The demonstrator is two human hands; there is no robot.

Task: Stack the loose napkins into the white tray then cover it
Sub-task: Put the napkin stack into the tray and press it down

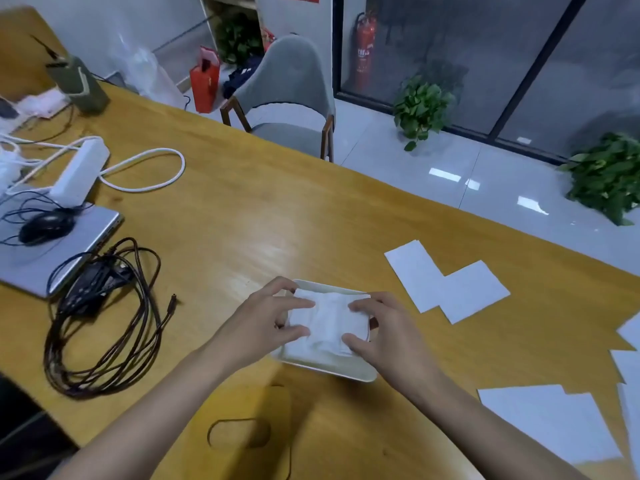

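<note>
Napkins in white tray; left hand, right hand both pinch them at sides.

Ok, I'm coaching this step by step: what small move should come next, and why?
Probably the right hand lets go and reaches for the loose napkins on the table to its right. It and the left hand both grip the stacked napkins, which already sit in the white tray, while more lie unstacked.
</note>
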